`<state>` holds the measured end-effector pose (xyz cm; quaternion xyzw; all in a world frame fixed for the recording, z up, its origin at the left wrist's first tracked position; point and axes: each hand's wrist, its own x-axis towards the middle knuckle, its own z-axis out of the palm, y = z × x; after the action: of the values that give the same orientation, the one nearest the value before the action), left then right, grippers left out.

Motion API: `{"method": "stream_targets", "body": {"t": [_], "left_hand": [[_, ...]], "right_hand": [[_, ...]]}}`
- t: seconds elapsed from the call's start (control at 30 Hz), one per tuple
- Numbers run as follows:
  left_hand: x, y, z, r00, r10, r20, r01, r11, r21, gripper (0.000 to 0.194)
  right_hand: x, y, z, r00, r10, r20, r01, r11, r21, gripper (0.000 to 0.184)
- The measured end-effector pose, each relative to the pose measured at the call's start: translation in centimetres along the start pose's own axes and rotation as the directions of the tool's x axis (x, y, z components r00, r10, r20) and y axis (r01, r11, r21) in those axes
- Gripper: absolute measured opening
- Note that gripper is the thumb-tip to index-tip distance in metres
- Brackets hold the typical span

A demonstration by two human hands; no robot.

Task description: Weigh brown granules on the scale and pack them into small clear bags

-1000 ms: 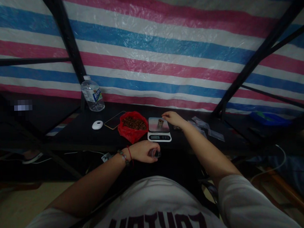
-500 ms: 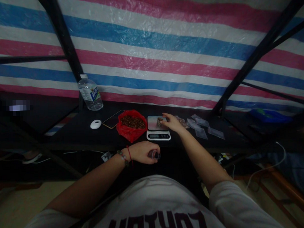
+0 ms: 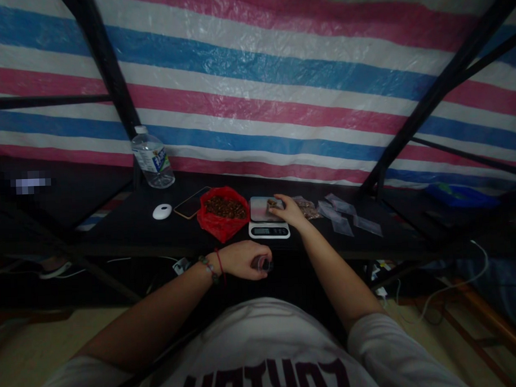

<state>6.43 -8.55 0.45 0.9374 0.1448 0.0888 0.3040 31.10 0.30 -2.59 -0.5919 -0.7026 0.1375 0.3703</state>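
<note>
My left hand (image 3: pixel 247 259) is wrapped round a small clear cylindrical container (image 3: pixel 264 264), held at the table's front edge; what is inside it is too dark to tell. Over the plate of the white kitchen scale (image 3: pixel 268 231) reaches my right hand (image 3: pixel 290 209), thumb and fingers closed about a small clear bag of brown pieces (image 3: pixel 271 203). Left of the scale lies an open red plastic bag (image 3: pixel 219 226) full of brown, nut-like pieces (image 3: pixel 227 207). Just right of my right hand are several filled small clear bags (image 3: pixel 307 207).
Flat clear zip bags (image 3: pixel 341 213) lie at right on the black table (image 3: pixel 127 223). At left are a phone (image 3: pixel 193 203), a white oval object (image 3: pixel 161 211) and a plastic bottle (image 3: pixel 153 160). Black metal bars (image 3: pixel 110 69) frame a striped sheet (image 3: pixel 258 97) behind.
My right hand has shifted very slightly over the scale plate, showing more of the filled bags beside it. My left hand stays nearly still with the container.
</note>
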Motion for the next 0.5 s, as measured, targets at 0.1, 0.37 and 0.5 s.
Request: {"method": "stream_targets", "body": {"t": [0.1, 0.37, 0.5], "left_hand": [[0.1, -0.1, 0.2, 1.000, 0.004, 0.002, -0.004, 1.000, -0.002, 0.023], [0.1, -0.1, 0.4, 0.999, -0.034, -0.033, 0.034, 0.999, 0.004, 0.022], [0.2, -0.7, 0.3, 0.953, -0.178, -0.246, 0.164, 0.984, -0.074, 0.027]], "right_hand": [[0.1, 0.1, 0.3, 1.000, -0.003, -0.019, 0.003, 1.000, 0.009, 0.054], [0.2, 0.2, 0.9, 0.995, 0.006, -0.096, 0.004, 0.994, 0.107, 0.040], [-0.2, -1.0, 0.2, 0.988, 0.041, -0.151, 0.004, 0.959, 0.284, 0.038]]}}
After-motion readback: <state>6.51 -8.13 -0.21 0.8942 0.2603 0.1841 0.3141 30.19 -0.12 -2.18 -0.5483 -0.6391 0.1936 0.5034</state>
